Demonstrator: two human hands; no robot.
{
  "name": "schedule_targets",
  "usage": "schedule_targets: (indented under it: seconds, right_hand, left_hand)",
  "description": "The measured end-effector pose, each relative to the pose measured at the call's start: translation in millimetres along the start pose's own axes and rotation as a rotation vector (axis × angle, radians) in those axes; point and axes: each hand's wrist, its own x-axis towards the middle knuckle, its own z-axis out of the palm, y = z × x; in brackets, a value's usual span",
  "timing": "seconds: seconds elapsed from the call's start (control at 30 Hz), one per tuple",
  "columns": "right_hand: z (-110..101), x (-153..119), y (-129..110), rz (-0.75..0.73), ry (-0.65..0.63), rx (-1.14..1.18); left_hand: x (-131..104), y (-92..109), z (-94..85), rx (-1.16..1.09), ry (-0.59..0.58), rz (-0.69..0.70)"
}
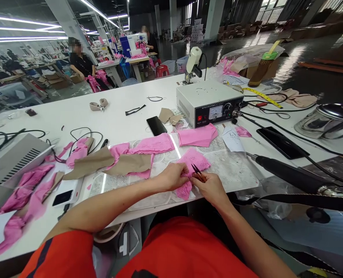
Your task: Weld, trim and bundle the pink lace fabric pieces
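Note:
Pink lace fabric hangs at the front edge of the table, partly over a clear sheet. My left hand is closed, pinching this fabric from the left. My right hand is closed round a pair of thread snips, whose dark points face up and left over the lace. The right thumb and fingertip also meet the fabric near the left fingers. Just behind lies a folded stack of smooth pink pieces. More pink lace pieces and beige pieces lie left of my hands.
A grey control box stands behind the fabric, cables running right. A black hand tool, phone and glass pot are on the right. Another phone lies behind. A white box stands left. Other people work at distant tables.

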Motion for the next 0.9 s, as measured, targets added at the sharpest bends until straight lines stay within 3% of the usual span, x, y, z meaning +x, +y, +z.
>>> schedule_targets:
  seconds: [0.27, 0.53, 0.73, 0.9]
  right_hand:
    - [-7, 2, -2, -0.130, 0.093, -0.107]
    - [-5, 13, 2, -0.086, 0.234, 0.045]
    - [-2, 21, 3, 0.004, 0.295, 0.077]
    - [-4, 21, -2, 0.033, 0.295, 0.009]
  left_hand:
    - [12, -10, -4.9, -0.147, -0.067, 0.089]
    - [17, -14, -9.1, -0.413, -0.028, 0.330]
    - [26, -22, -5.5, -0.629, -0.161, 0.333]
    - [31, -25, -2.2, -0.658, -0.147, 0.329]
